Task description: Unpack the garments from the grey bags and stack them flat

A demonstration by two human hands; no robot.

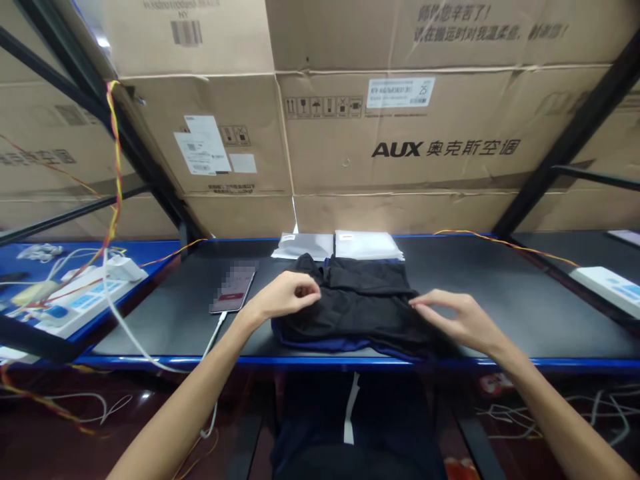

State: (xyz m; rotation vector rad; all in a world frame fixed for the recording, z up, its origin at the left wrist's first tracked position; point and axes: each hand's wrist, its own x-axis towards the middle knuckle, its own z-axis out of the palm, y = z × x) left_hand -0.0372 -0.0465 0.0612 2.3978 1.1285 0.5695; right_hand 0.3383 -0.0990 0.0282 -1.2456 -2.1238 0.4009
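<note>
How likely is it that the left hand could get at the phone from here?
Probably yes: the phone lies close by the left hand, and nothing visible stands between them.

The dark tabletop (480, 287) carries black cloth (360, 307), 2 pale packets (367, 245) and a phone (237, 290).

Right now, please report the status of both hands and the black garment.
Left hand and right hand at opposite sides of black garment, grips unclear. Garment rumpled, blue fabric showing beneath. Two flat packets close behind, not between hands.
</note>
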